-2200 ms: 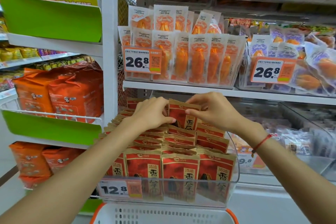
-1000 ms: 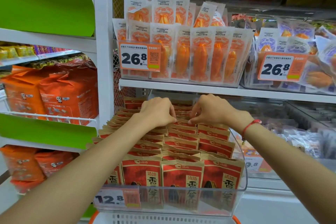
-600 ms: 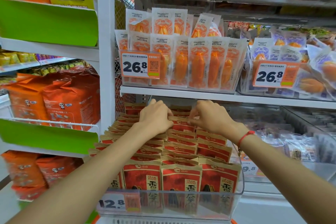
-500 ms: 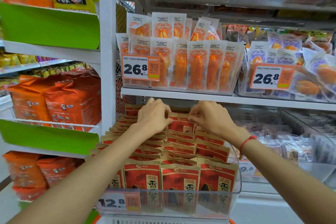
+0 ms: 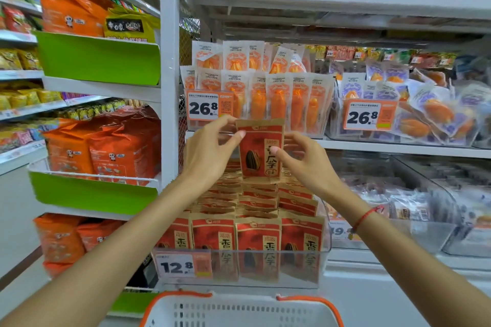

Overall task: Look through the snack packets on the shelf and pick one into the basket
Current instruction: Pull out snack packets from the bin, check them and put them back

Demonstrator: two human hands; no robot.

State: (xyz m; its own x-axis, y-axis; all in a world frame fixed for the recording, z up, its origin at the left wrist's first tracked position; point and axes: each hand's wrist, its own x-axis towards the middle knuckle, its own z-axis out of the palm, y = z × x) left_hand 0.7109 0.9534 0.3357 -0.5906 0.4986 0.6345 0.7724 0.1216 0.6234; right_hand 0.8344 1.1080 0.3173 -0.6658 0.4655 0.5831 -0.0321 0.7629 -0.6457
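A red and brown sunflower-seed packet (image 5: 259, 151) is held upright above the rows of like packets (image 5: 255, 202) in a clear shelf bin (image 5: 325, 252). My left hand (image 5: 210, 154) pinches its upper left edge with thumb and fingers. My right hand (image 5: 305, 159) pinches its right edge at mid height. The white basket with an orange rim (image 5: 239, 310) sits below the bin at the bottom of the view.
A price tag reading 12.8 (image 5: 176, 267) fronts the bin. Above, a shelf (image 5: 372, 147) carries orange snack packs with 26.8 tags. Orange bags fill green-fronted shelves (image 5: 93, 194) at left. Clear bins with other packets stand at right.
Both hands were flicking through the packet tops deep in the bin. Now they have lifted one packet up out of the rows, and the view has tilted upward.
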